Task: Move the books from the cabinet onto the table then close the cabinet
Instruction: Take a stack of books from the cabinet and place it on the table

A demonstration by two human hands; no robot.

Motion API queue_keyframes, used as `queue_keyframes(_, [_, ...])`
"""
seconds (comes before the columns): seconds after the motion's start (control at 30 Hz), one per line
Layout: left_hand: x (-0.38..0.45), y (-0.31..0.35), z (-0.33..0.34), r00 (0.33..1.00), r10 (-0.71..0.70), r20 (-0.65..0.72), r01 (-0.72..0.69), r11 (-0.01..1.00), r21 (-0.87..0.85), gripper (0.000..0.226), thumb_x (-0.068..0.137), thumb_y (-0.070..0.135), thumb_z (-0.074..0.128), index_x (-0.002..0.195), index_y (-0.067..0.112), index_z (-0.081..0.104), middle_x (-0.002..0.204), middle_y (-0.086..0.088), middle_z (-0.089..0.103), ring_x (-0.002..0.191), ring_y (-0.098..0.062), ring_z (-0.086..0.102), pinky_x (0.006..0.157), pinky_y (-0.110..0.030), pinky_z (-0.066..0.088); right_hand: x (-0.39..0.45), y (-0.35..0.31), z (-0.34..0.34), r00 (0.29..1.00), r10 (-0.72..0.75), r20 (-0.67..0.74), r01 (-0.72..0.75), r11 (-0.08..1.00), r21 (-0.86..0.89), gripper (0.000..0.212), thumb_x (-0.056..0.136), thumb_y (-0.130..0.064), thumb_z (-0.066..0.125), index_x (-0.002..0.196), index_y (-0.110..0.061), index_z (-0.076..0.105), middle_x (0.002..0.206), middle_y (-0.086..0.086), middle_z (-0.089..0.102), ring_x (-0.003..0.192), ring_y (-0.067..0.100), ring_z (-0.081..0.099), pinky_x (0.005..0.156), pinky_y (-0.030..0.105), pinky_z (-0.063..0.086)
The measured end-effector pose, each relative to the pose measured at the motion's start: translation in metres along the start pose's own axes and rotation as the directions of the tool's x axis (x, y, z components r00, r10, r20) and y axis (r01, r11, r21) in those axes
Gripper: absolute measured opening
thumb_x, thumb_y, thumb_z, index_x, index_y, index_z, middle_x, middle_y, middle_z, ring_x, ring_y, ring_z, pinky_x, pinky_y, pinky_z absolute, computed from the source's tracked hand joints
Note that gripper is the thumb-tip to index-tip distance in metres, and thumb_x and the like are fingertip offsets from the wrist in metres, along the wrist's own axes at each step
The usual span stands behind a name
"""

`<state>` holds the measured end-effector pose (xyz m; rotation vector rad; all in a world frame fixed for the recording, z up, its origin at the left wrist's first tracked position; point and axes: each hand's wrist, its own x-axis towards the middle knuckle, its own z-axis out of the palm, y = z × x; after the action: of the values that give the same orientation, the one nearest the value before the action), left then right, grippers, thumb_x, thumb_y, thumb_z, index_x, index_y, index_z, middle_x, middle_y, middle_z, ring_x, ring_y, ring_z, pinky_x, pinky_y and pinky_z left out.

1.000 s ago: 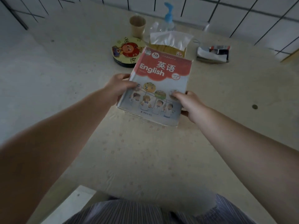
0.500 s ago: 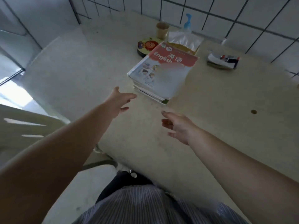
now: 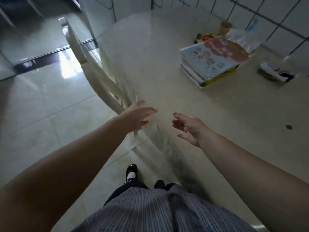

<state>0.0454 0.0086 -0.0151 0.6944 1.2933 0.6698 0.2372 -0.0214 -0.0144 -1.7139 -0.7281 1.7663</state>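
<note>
The stack of books (image 3: 212, 61) lies flat on the far right of the pale surface (image 3: 217, 114), its long axis running from near left to far right, the red "English" band of the top cover at the far right end. Both hands hover near the surface's near edge, well apart from the stack: left hand (image 3: 139, 117) and right hand (image 3: 190, 127) spread loose, fingers released, holding nothing.

Glossy tiled floor (image 3: 50, 106) (window glare), tiled wall (image 3: 267, 15)
</note>
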Motion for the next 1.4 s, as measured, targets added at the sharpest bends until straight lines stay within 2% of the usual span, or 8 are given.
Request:
queue_keyframes(0.1, [-0.029, -0.018, -0.018, 0.999, -0.01, -0.051, 0.007, 0.998, -0.064, 0.081, 0.067, 0.009, 0.079, 0.138, 0.015, 0.041, 0.112, -0.008, 0.062, 0.112, -0.023, 0.059, 0.1, -0.04, 0.045, -0.006, 0.011, 0.023, 0.997, -0.015, 0.081, 0.021, 0.997, -0.071, 0.009, 0.087, -0.032, 0.063, 0.086, -0.023, 0.06, 0.089, -0.004, 0.059, 0.09, 0.011, 0.057, 0.092, 0.041, 0.036])
queue_keyframes(0.17, [-0.052, -0.03, -0.034, 0.996, 0.015, -0.088, -0.022, 0.996, -0.081, 0.066, 0.077, 0.009, 0.074, 0.132, 0.02, 0.04, 0.109, -0.004, 0.063, 0.103, -0.017, 0.061, 0.095, -0.038, 0.046, -0.011, 0.021, 0.041, 0.989, -0.049, 0.14, 0.07, 0.986, -0.148, 0.01, 0.088, -0.032, 0.061, 0.094, -0.025, 0.059, 0.096, -0.004, 0.06, 0.094, 0.011, 0.056, 0.089, 0.037, 0.038])
queue_keyframes(0.2, [-0.062, -0.039, -0.045, 0.993, 0.024, -0.112, -0.034, 0.995, -0.091, 0.071, 0.08, 0.008, 0.071, 0.139, 0.021, 0.033, 0.111, -0.003, 0.063, 0.101, -0.015, 0.061, 0.092, -0.037, 0.046, -0.012, 0.026, 0.051, 0.983, -0.066, 0.174, 0.097, 0.979, -0.177, 0.011, 0.089, -0.031, 0.061, 0.097, -0.025, 0.058, 0.099, -0.004, 0.06, 0.097, 0.012, 0.056, 0.089, 0.036, 0.039])
queue_keyframes(0.37, [-0.109, -0.089, -0.106, 0.956, 0.043, -0.291, -0.091, 0.984, -0.154, 0.087, 0.079, 0.014, 0.074, 0.148, 0.02, 0.022, 0.133, -0.009, 0.054, 0.117, -0.02, 0.056, 0.1, -0.041, 0.045, -0.02, 0.046, 0.101, 0.95, -0.052, 0.309, 0.143, 0.949, -0.28, 0.034, 0.088, -0.025, 0.062, 0.121, -0.02, 0.052, 0.113, -0.001, 0.058, 0.11, 0.014, 0.053, 0.093, 0.036, 0.042])
queue_keyframes(0.6, [-0.194, -0.169, -0.187, 0.856, -0.009, -0.517, -0.156, 0.949, -0.275, 0.08, 0.08, 0.018, 0.073, 0.145, 0.022, 0.027, 0.134, -0.006, 0.052, 0.116, -0.017, 0.056, 0.096, -0.037, 0.046, -0.042, 0.073, 0.204, 0.856, 0.022, 0.517, 0.234, 0.875, -0.424, 0.037, 0.086, -0.018, 0.066, 0.119, -0.025, 0.052, 0.113, 0.002, 0.06, 0.103, 0.012, 0.058, 0.099, 0.041, 0.044])
queue_keyframes(0.83, [-0.297, -0.249, -0.259, 0.703, -0.159, -0.694, -0.274, 0.839, -0.47, 0.079, 0.083, 0.012, 0.07, 0.147, 0.018, 0.024, 0.133, -0.01, 0.052, 0.12, -0.02, 0.053, 0.1, -0.04, 0.043, -0.088, 0.136, 0.338, 0.742, 0.207, 0.637, 0.306, 0.742, -0.597, 0.038, 0.085, -0.02, 0.067, 0.121, -0.023, 0.054, 0.121, 0.006, 0.06, 0.11, 0.016, 0.058, 0.103, 0.043, 0.045])
queue_keyframes(0.97, [-0.362, -0.29, -0.3, 0.609, -0.225, -0.761, -0.363, 0.774, -0.519, 0.079, 0.083, 0.013, 0.069, 0.147, 0.017, 0.024, 0.134, -0.01, 0.052, 0.121, -0.021, 0.053, 0.097, -0.039, 0.044, -0.122, 0.173, 0.417, 0.669, 0.302, 0.679, 0.382, 0.644, -0.663, 0.051, 0.085, -0.021, 0.068, 0.133, -0.02, 0.05, 0.124, 0.006, 0.061, 0.113, 0.018, 0.058, 0.103, 0.042, 0.045])
queue_keyframes(1.4, [-0.494, -0.376, -0.371, 0.335, -0.397, -0.855, -0.636, 0.575, -0.515, 0.085, 0.081, 0.015, 0.071, 0.149, 0.021, 0.02, 0.129, -0.005, 0.056, 0.118, -0.018, 0.055, 0.093, -0.035, 0.044, -0.221, 0.259, 0.602, 0.371, 0.492, 0.787, 0.652, 0.465, -0.598, 0.054, 0.089, -0.017, 0.062, 0.139, -0.02, 0.041, 0.13, 0.006, 0.056, 0.115, 0.019, 0.056, 0.102, 0.041, 0.045])
